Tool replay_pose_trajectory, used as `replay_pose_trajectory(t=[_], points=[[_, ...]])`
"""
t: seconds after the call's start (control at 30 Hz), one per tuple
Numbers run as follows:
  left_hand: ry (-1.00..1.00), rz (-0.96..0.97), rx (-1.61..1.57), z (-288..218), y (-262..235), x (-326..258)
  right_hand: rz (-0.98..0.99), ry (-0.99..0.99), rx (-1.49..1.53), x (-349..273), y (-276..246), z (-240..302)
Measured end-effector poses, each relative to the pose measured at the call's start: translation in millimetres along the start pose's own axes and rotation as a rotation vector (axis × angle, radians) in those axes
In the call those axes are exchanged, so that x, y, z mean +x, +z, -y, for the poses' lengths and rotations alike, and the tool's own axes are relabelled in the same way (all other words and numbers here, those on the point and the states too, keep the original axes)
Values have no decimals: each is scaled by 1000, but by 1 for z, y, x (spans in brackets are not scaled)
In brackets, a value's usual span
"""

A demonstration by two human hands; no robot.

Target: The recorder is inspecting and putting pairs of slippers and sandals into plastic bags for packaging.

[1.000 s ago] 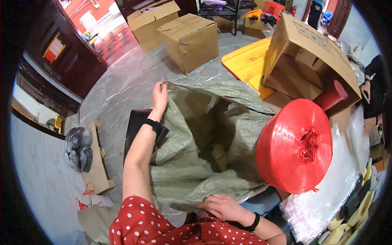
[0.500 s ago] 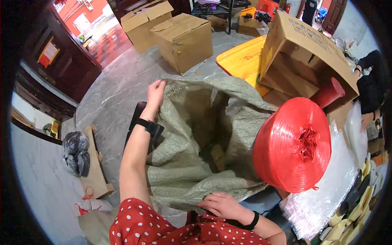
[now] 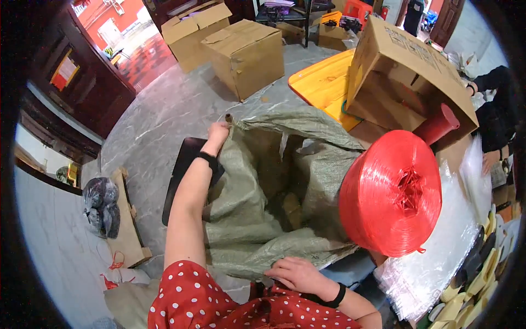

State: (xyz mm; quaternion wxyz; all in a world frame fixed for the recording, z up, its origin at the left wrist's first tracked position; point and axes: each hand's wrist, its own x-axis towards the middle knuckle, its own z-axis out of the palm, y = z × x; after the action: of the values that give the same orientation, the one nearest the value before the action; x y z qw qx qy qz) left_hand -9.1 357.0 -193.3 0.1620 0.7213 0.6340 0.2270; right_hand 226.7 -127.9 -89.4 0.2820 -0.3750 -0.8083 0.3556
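Observation:
A large grey-green woven sack (image 3: 241, 214) gapes in front of me. In its shadowed inside lies a small brownish piece (image 3: 292, 211) that I cannot make out. My left hand (image 3: 218, 134) is closed on the sack's far left rim, with a twisted corner of the cloth poking up above the fist. At the near rim, close to my body, my right hand (image 3: 298, 275) has its fingers curled together over the sack's edge; the fingertips are partly hidden. Just right of the opening stands a big spool of shiny red plastic twine (image 3: 392, 194).
An open carton (image 3: 422, 49) lies on its side on a yellow tabletop (image 3: 323, 82), with a red tube (image 3: 441, 123) at its mouth. Clear plastic sheets (image 3: 433, 257) and pale shoe-sole shapes (image 3: 482, 279) lie right. Another person's hand (image 3: 490, 160) shows there. A closed carton (image 3: 244, 57) stands ahead.
My left hand has turned and moved slightly down and right, pulling the rim with it; a twisted corner now sticks up. More of the dark flat object behind my left forearm shows.

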Motion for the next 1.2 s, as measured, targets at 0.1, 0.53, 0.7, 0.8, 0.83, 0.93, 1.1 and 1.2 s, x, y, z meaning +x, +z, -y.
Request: replay_pose_trajectory(t=[0.1,0.53,0.7,0.8,0.83,0.93,1.1,1.2], points=[[-129,14,-327,14,4,-28,-1,20,-8,-1,-2,-1],[-293,731,-479,-79,-277,-298,31,-106,-55,-3,-1,27],[-434,647,-628,-53,-213,-400,12,-83,-205,-9,15,41],[-387,396,-708,-10,-145,-447,88,46,-238,-25,23,45],[-298,171,-739,-4,-129,-454,-1,-4,-296,-35,22,43],[-80,259,-314,-10,-124,-462,-164,40,-236,-70,-12,52],[51,576,854,-140,-202,-448,-484,406,-247,-179,-92,98],[464,233,579,-211,-240,-442,-762,473,-169,-241,-105,123]])
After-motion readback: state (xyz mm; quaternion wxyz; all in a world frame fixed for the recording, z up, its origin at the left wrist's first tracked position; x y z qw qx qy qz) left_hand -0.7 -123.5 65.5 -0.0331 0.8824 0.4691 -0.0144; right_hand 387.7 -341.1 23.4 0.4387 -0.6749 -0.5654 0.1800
